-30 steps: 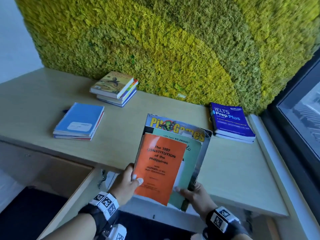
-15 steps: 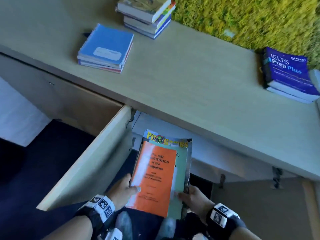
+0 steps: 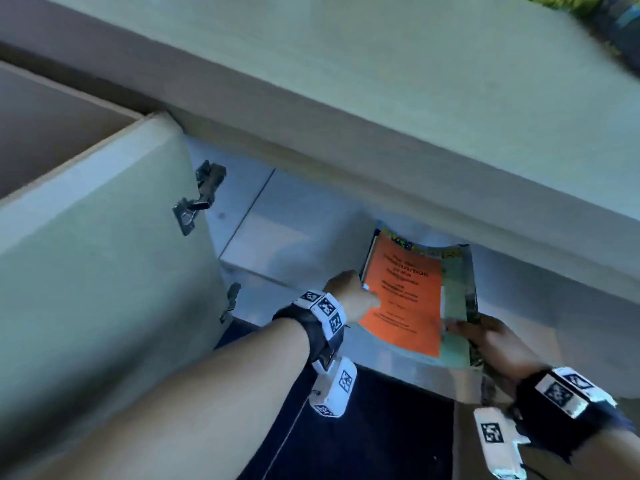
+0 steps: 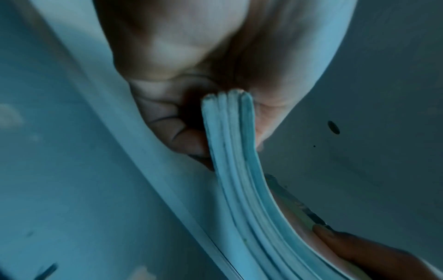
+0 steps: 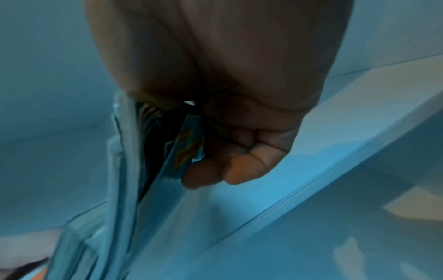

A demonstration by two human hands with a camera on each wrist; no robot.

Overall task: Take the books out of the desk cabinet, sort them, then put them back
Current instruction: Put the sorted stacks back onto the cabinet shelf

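With the left hand [image 3: 349, 292] pinching the left edge of the stack of books [image 3: 412, 299] and the right hand [image 3: 491, 344] gripping its lower right corner, the stack is half inside the open desk cabinet [image 3: 298, 216], so it should slide in flat, kept squared.

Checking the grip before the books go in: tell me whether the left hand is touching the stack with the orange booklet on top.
Touching. The left wrist view shows the left hand closed around the stack's edge.

Pale wooden desktop [image 3: 415, 81], dark floor [image 3: 363, 438]
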